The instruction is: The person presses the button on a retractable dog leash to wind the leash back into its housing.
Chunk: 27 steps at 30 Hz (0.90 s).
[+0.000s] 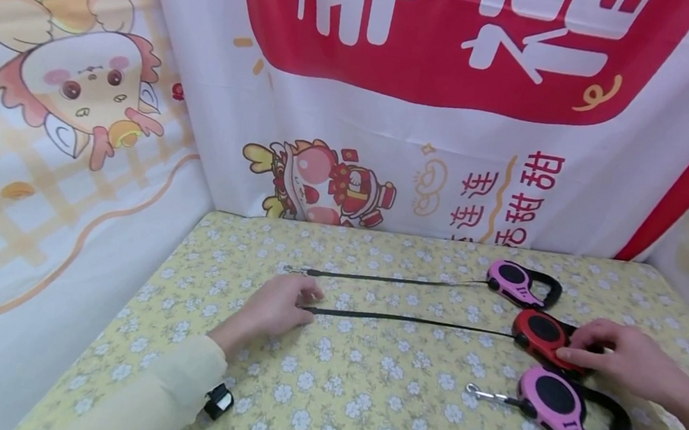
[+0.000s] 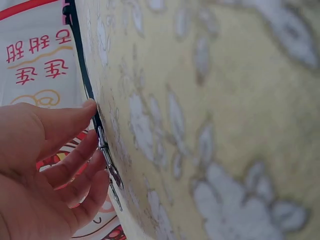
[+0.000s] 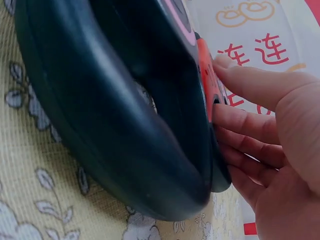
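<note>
The red leash (image 1: pixel 541 332) lies with its case toward the table's (image 1: pixel 364 392) right edge, its strap (image 1: pixel 397 318) running toward the left edge. The right hand (image 1: pixel 634 363), back upward, reaches in from the right edge, thumb on the case and fingers at the handle, grasping it. The left arm slants toward the far edge, sleeve (image 1: pixel 166 382) pale; the left hand (image 1: pixel 275 306) is loose, thumb and fingers parted beside the strap's clip (image 2: pixel 103 145). 2 pink leashes flank the red 1: 1 nearer the far right corner (image 1: pixel 509 280), 1 toward the near edge (image 1: pixel 556 404).
</note>
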### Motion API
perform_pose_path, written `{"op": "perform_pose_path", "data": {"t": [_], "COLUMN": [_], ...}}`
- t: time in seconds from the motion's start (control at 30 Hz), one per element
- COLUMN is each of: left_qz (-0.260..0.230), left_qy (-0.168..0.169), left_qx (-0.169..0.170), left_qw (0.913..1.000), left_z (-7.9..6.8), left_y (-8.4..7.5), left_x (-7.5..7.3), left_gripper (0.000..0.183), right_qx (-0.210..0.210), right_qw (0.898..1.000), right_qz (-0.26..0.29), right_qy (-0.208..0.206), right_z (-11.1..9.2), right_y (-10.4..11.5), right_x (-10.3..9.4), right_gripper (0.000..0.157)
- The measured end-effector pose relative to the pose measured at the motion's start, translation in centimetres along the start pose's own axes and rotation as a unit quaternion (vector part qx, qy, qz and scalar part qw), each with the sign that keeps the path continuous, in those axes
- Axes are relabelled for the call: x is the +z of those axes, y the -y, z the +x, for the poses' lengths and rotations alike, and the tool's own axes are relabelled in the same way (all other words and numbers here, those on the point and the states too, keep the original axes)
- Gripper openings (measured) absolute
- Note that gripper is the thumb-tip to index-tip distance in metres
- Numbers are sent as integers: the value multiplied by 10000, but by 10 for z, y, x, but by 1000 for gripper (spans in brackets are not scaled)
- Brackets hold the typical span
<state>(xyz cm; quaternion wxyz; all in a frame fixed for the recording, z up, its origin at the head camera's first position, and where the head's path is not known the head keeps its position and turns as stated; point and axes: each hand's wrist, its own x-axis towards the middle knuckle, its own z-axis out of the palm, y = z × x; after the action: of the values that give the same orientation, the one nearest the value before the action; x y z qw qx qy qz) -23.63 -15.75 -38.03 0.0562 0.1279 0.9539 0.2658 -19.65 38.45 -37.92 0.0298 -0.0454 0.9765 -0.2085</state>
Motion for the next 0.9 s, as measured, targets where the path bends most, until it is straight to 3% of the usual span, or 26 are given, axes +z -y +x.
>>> {"op": "perform_pose_path", "data": {"t": [0.37,0.63,0.9], "left_qz": [557,232,-296], "left_qy": [310,532,366], "left_qx": [219,134,-160], "left_qw": [9977,9982,9988], "left_z": [6,6,0], "left_y": [0,1,1], "left_x": [0,-3,-11], "left_gripper": [18,13,6], "right_qx": [-501,-700,-535], "right_qw": [9980,9968,9980], "right_qz": [-343,-367,-286], "right_qy": [170,145,155], "right_z": [3,4,0], "right_y": [-1,-3,-1], "right_x": [3,7,0], "right_gripper": [24,30,31]}}
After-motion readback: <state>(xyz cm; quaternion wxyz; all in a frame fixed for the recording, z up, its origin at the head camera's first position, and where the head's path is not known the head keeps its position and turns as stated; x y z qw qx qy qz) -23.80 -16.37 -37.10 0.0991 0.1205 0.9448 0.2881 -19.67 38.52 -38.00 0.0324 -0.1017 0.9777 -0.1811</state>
